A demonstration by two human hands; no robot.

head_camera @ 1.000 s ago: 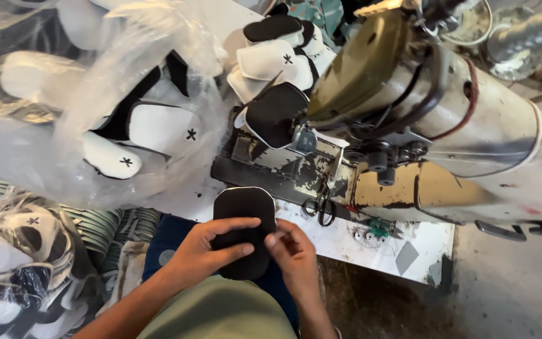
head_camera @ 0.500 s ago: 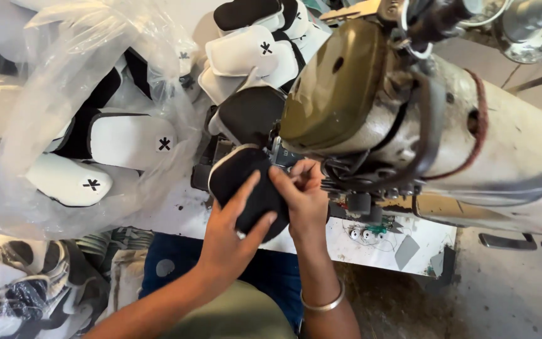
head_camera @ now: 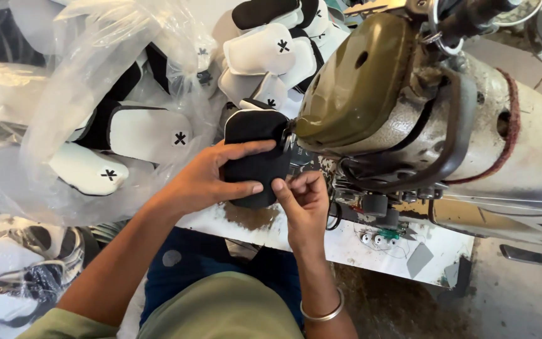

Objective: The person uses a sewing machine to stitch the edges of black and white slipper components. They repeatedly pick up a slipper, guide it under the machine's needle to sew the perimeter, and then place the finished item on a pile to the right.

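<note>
Black padded piece [head_camera: 255, 157] lies with its long axis running away from the body, far end under the sewing machine head [head_camera: 359, 94]. Left hand [head_camera: 211, 179] grip clamped across its middle; right hand [head_camera: 302, 201] grip pinches the near right edge

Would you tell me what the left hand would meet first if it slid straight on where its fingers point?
Probably the olive-green metal sewing machine head, just beyond the black padded fabric piece the left hand holds; depth is unclear.
</note>
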